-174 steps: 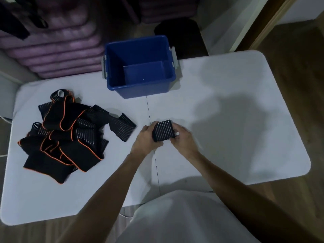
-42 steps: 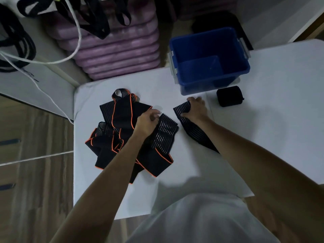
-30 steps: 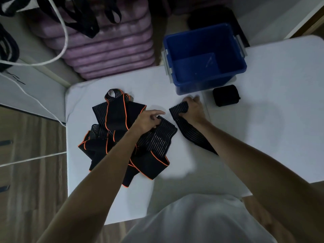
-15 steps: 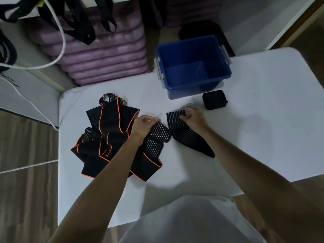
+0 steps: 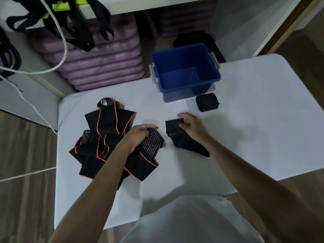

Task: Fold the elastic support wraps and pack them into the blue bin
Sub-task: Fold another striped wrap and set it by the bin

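A heap of black elastic wraps with orange edging [image 5: 107, 137] lies on the left of the white table [image 5: 263, 120]. My left hand [image 5: 138, 135] grips the ribbed end of one wrap at the heap's right edge. My right hand [image 5: 191, 127] holds the folded-over end of a separate black ribbed wrap [image 5: 182, 139], which trails toward me on the table. A folded black wrap [image 5: 207, 102] sits on the table just in front of the blue bin [image 5: 185, 95]. The bin stands at the table's far edge and shows nothing inside.
Behind the table a stack of purple mats [image 5: 98, 60] lies on the floor. Black straps [image 5: 78, 23] and a white cord [image 5: 64, 46] hang at the upper left. Wooden floor shows to the left and right of the table.
The folded wrap I held in both hands earlier now lies by the bin. My right hand has drawn a new wrap away from the heap toward me and doubled its end; my left hand stays on the heap.
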